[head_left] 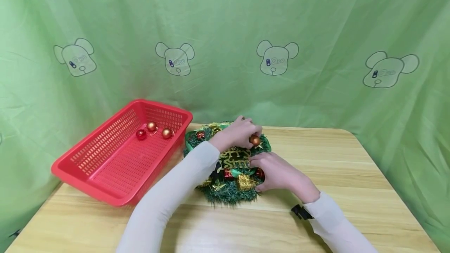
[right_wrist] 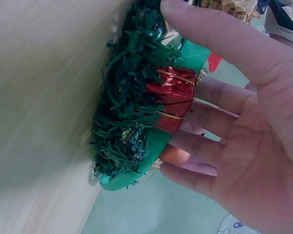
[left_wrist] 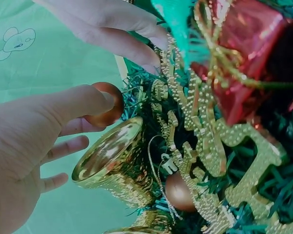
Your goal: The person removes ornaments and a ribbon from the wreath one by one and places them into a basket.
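A green Christmas wreath [head_left: 225,196] lies on the table, carrying gold lettering [head_left: 236,163], a gold gift box [head_left: 245,182] and bows. At its far right my left hand [head_left: 242,132] pinches a copper-coloured ball ornament [head_left: 254,140]. The left wrist view has the thumb on this ball [left_wrist: 111,109], beside a gold bell [left_wrist: 110,161]. Another copper ball [left_wrist: 180,191] sits among the greenery there. My right hand [head_left: 277,171] holds the wreath's right side, fingertips at the lettering and thumb by the outer edge. Up close, its fingers lie against a red drum ornament [right_wrist: 176,97].
A red plastic basket [head_left: 105,196] stands at the left, beside the wreath. Inside it are a red ball [head_left: 141,134] and two gold balls [head_left: 166,133]. A green curtain [head_left: 225,18] with mouse-head drawings hangs behind the wooden table [head_left: 323,151].
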The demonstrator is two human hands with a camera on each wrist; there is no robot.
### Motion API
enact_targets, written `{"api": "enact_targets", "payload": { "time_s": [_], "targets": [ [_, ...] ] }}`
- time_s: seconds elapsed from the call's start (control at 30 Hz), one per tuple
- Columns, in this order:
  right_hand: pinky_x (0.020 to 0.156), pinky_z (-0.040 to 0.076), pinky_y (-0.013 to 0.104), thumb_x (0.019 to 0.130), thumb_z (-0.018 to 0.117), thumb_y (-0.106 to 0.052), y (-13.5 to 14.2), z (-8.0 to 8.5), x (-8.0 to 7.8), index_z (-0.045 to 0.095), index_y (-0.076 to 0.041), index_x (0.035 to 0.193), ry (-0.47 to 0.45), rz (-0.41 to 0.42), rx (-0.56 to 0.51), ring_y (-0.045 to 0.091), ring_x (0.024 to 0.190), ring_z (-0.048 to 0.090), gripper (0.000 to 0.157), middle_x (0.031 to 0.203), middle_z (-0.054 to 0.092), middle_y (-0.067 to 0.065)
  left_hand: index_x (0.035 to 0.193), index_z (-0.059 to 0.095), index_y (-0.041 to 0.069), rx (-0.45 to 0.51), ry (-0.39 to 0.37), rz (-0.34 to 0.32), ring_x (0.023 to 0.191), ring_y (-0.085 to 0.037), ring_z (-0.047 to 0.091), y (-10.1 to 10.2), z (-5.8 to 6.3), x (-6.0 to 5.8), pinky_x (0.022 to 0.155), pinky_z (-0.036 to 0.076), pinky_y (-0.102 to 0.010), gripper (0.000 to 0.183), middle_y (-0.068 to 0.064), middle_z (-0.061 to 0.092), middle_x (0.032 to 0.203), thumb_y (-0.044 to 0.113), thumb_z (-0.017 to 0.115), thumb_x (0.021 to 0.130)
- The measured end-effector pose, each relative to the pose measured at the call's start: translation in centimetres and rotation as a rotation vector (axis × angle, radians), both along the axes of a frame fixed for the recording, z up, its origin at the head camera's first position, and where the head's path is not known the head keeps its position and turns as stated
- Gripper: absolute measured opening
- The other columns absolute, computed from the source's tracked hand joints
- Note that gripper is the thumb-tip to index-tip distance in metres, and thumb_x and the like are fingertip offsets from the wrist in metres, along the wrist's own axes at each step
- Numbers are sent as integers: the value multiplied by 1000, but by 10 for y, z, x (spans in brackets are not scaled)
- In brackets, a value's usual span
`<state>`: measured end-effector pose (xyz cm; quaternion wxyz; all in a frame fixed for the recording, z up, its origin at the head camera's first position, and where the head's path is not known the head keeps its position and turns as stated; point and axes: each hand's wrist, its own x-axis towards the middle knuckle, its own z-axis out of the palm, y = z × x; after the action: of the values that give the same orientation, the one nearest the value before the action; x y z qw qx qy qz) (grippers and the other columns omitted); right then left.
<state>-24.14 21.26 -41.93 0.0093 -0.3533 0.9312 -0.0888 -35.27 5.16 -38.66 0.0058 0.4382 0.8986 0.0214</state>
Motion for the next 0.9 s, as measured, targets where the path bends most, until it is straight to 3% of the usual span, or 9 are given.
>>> {"api": "enact_targets", "payload": {
  "time_s": [0.47,0.9],
  "targets": [
    [107,44,59,65,93,-30,1,-2,0,72,-2,117,-1,-6,-3,40,122,61,63,132,67,18,111,66,22,39,56,-4,107,-17,55,-14,13,2,112,34,-48,30,8,71,102,26,80,85],
    [108,44,59,65,94,-31,0,-1,0,72,-2,118,-14,-9,3,40,122,61,64,132,67,17,111,66,20,56,44,12,108,-19,53,-31,26,7,110,34,-47,29,7,70,103,23,79,86]
  ]
}}
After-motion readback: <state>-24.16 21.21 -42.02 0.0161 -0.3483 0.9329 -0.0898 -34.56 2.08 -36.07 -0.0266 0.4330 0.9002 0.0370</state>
